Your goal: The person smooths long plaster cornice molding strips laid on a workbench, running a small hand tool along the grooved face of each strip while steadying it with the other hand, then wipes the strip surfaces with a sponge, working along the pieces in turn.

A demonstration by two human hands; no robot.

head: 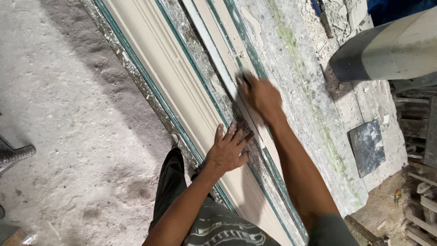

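A dusty concrete floor [68, 114] is seen left of the hands. A dark square slab [367, 147] lies on the plaster-crusted bench [314, 95], right of the hands. A thick grey-and-cream cylinder [391, 52] is seen above it. Stacked wooden slats [421, 200] are visible at far right.

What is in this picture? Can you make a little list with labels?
Place: dusty workbench crusted with white plaster
Left hand: pressed flat, fingers spread, on a long cream moulding
Right hand: rubbing a narrower strip; blurred, contents unclear
Nearby: dark flat square slab, pale pipe-like object
Floor: grey and dusty
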